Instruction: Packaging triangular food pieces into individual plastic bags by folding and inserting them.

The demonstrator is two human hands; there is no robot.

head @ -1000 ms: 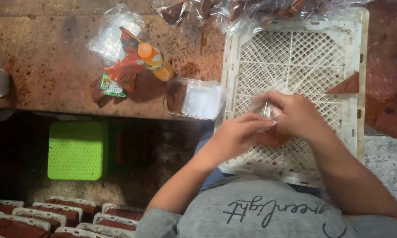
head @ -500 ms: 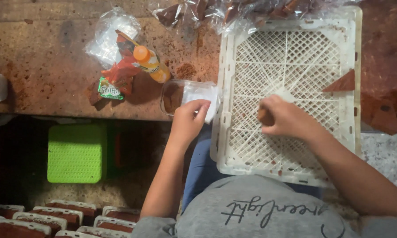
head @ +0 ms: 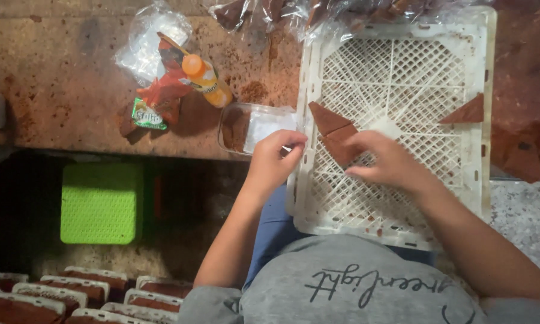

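Rust-stained tabletop fills the upper left, a white lattice crate the right. Brown triangular pieces are touched in the crate by the right hand, fingers loosely spread. Left hand, fingertips pinched narrow, is seen beside a clear plastic container.

Just one view here, a camera on the person's head, pointing pretty much straight down. It sits close: the grey shirt fills the bottom edge and both forearms run up into the middle of the shot. The far side of the scene is at the top, so the brown table and the white lattice crate take the upper half. The lower left looks past the table edge to the floor and a green stool.
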